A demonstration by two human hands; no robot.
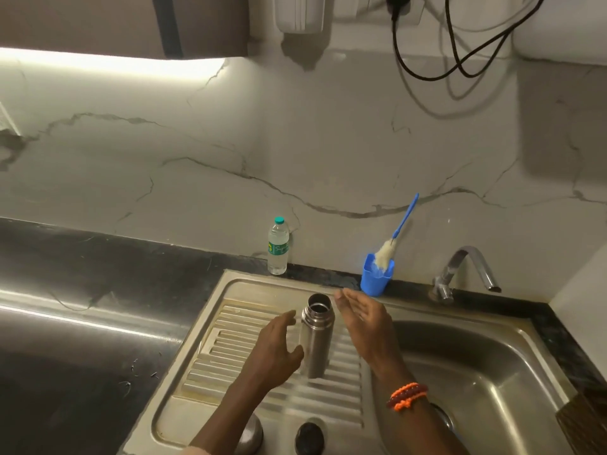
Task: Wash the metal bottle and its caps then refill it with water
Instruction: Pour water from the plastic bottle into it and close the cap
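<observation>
Standing upright on the ribbed drainboard (230,326) of the steel sink (486,366), the metal bottle (316,336) has its mouth uncovered, and your two hands flank it without gripping it. Your left hand (274,349) sits just beside the bottle's left flank, fingers loosely spread and the thumb near the body; whether the thumb actually touches is not clear. Your right hand (364,315), with the orange beaded band (407,396) on its wrist, is held flat and straight-fingered to the right of the neck, apart from it. So each grip is wide and holds nothing. Two caps lie at the near edge of the drainboard: a rounded metal cap (254,433) partly hidden by your left forearm, and a dark inner cap (309,438) just beside it. You seem to be between uncapping and washing, since nothing shows water running from the tap (466,269). The next move probably calls for closing one hand round the bottle and fetching the bottle brush (394,238) from the blue cup (376,275) on the worktop (98,290), or carrying the bottle over the basin under the tap. As for writing, the plastic water bottle (278,247) by the wall wears a green label with script too small to read surely.
</observation>
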